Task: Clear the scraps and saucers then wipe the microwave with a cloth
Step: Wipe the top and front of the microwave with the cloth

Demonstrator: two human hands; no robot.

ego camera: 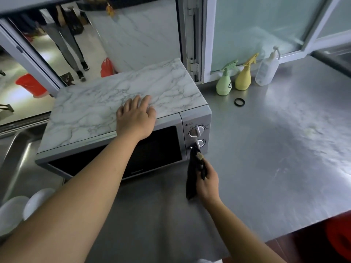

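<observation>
A microwave (121, 118) with a marble-patterned top, a dark glass door and a silver control panel is seen on a steel counter (275, 158), turned slightly so its door faces the lower left. Two round knobs are set one above the other on the panel at its right end. The left hand (135, 118) is laid flat on the front part of the microwave's top, fingers straight and spread, gripping nothing. A dark cloth (193, 177) is gripped in the right hand (207, 179), fingers curled round it, just in front of the microwave's right front corner. The upper end of the cloth is pressed against the panel at the lower knob (199, 143), while its lower end hangs down toward the counter. A small tan patch is seen on the cloth near its top.

At the lower left edge, two white saucers (22, 207) are seen side by side, beside a steel sink (17, 149) that lies to the left of the microwave. To the right of the microwave, near the window frame, a green spray bottle (225, 82), a yellow spray bottle (244, 76) and a clear pump bottle (266, 71) are lined up on the counter. A small black ring (239, 102) lies on the counter just in front of the spray bottles. Through the open window behind the microwave, a red bucket (30, 85) is visible.
</observation>
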